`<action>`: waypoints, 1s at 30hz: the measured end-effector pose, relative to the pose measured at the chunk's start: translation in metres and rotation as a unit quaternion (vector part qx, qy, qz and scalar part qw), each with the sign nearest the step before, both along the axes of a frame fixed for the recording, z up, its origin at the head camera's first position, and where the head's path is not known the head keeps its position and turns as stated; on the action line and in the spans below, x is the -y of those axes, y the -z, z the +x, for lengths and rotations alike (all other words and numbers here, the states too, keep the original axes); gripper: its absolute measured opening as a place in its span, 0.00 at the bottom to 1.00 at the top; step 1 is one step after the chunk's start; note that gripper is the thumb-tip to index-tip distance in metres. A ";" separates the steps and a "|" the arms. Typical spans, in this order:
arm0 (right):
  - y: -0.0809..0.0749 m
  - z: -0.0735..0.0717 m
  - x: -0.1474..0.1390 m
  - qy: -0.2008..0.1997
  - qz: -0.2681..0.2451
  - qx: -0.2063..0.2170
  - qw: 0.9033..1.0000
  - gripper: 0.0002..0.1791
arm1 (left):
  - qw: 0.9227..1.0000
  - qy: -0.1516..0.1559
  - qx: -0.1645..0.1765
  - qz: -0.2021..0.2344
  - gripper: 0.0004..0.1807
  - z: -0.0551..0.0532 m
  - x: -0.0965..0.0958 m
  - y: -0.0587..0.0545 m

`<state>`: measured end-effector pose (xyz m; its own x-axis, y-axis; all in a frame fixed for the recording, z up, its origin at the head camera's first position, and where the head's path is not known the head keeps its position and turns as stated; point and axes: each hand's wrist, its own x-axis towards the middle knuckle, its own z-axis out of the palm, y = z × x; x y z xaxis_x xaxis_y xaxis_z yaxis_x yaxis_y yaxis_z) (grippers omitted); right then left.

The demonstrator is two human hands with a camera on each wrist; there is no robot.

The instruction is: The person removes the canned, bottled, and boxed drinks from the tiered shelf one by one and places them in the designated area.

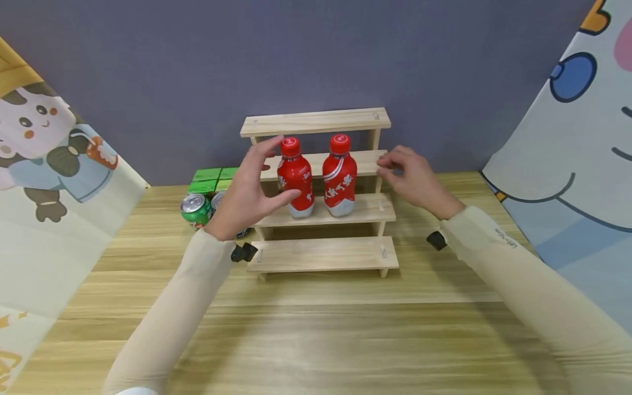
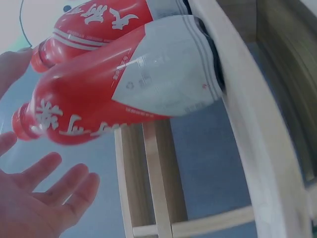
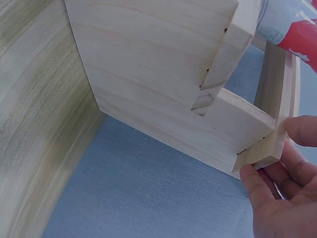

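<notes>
Two red bottles with white lettering stand side by side on the second step of a wooden stepped shelf (image 1: 323, 253). My left hand (image 1: 261, 175) is spread beside the left bottle (image 1: 295, 178), thumb at its front. In the left wrist view the fingers (image 2: 49, 193) are straight and a little apart from the left bottle (image 2: 124, 89), the right bottle (image 2: 99, 25) behind it. My right hand (image 1: 391, 165) is to the right of the right bottle (image 1: 339, 178), at the right end of the third step. In the right wrist view the right hand (image 3: 277, 158) pinches that board end (image 3: 257, 144) between thumb and fingers.
Green cans (image 1: 195, 209) and green cartons (image 1: 213, 178) stand left of the shelf, partly behind my left hand. The shelf sits on a wooden table (image 1: 316, 329) against a grey wall. Cartoon banners hang at the left (image 1: 49, 181) and right (image 1: 568, 153).
</notes>
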<state>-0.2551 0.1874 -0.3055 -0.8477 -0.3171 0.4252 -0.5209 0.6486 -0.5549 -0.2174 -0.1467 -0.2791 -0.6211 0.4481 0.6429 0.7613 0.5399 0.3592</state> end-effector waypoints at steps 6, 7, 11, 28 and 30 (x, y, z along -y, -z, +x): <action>0.001 -0.001 -0.001 -0.001 -0.001 -0.007 1.000 0.11 | 1.000 0.001 0.019 -0.008 0.49 -0.005 -0.010 -0.001; 0.001 -0.001 -0.001 -0.001 0.000 -0.008 1.000 0.11 | 1.000 0.002 0.022 -0.005 0.49 -0.005 -0.010 0.000; 0.001 -0.001 -0.001 0.001 0.001 -0.004 1.000 0.11 | 1.000 0.010 0.019 0.009 0.47 -0.004 -0.012 0.002; 0.002 -0.001 -0.001 -0.001 -0.004 -0.005 1.000 0.11 | 0.998 -0.025 -0.053 0.039 0.47 0.026 0.035 -0.011; 0.002 -0.001 0.000 -0.002 -0.004 -0.004 1.000 0.11 | 0.997 -0.036 -0.054 0.032 0.47 0.034 0.043 -0.013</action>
<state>-0.2560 0.1879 -0.3074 -0.8428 -0.3162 0.4355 -0.5282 0.6417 -0.5561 -0.1839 -0.1898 -0.2664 -0.5758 0.3608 0.7336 0.7572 0.5737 0.3122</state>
